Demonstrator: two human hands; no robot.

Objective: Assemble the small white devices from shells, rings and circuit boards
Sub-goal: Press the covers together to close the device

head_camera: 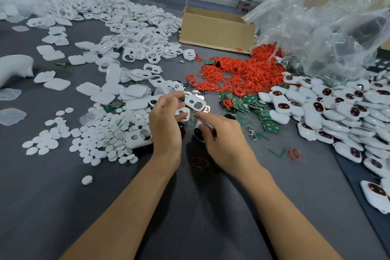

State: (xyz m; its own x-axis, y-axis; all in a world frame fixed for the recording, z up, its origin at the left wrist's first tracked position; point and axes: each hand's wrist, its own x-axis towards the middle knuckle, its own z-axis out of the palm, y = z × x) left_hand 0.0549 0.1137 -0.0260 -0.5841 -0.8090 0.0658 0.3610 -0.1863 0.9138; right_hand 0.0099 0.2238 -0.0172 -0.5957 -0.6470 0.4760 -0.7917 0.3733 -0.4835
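With the right hand (223, 137) curled round a part-built white device (198, 133), low over the middle of the worktop (63, 196), line up the two-hole shell (183, 112) at the half-curled left hand (166, 124); pinched or merely touched, cannot tell. Match openings to windows, seat square, then press evenly; avoid forcing a tilted edge. Mind the red rings (238, 74) and circuit boards (251, 103) close on the right, the white discs (101, 133) close on the left, and the finished pile (337, 112) along the right edge. Work toward the body for open room.
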